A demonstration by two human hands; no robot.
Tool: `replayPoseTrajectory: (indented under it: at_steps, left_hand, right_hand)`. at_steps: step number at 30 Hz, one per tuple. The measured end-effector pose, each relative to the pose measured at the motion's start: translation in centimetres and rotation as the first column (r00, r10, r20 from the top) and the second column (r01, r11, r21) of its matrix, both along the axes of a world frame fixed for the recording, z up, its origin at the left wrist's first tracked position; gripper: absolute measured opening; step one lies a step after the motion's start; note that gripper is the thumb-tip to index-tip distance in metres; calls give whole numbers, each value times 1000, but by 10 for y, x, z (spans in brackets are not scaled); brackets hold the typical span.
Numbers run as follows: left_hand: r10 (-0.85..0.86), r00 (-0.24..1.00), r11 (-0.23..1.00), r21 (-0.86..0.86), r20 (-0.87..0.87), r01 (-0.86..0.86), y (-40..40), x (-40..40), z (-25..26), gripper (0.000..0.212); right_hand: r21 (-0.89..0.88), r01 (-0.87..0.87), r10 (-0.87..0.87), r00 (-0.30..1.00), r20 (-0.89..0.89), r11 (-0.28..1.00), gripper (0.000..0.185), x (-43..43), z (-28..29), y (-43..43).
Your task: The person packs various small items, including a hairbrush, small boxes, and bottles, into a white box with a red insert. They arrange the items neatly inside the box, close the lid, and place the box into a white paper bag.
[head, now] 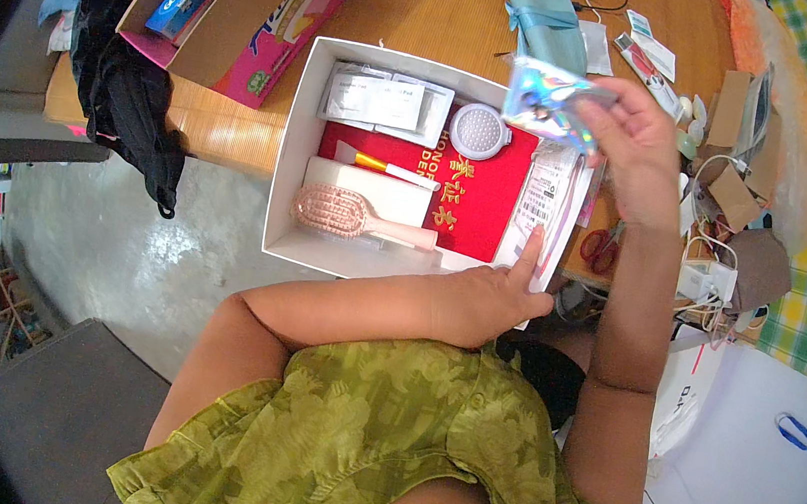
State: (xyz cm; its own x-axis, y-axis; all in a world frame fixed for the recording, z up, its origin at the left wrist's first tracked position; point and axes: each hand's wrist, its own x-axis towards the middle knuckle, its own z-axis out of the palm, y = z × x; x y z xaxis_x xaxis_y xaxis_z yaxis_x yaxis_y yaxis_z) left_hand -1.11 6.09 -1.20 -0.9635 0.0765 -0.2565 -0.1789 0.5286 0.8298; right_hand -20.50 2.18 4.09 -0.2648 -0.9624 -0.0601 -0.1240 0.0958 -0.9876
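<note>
My right hand pinches a shiny holographic pouch above the far right corner of an open white box. My left hand lies over the box's near right edge. Its index finger touches a clear packet with a printed label; whether the other fingers grip the box wall is hidden. Inside are a red certificate folder with gold lettering, a pink hairbrush, a brush with a white handle, a round grey studded item, a cream flat box and flat white packets.
A pink-printed cardboard box holding a small blue box stands at the back left of the wooden table. Black cloth hangs over the left edge. Light-blue fabric, red-handled scissors, cables and a white charger lie rightward.
</note>
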Motion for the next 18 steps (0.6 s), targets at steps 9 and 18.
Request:
replayPoseTrajectory:
  at_steps: [9,18]
  left_hand:
    - [34,999,999,38,-40,-32,1,3,-2,41]
    - [25,997,998,-50,-69,-28,10,3,-15,52]
  right_hand:
    - [271,-195,165,978,129,943,24,64,-48,-12]
    - [244,-182,14,827,562,953,17,110,-58,-36]
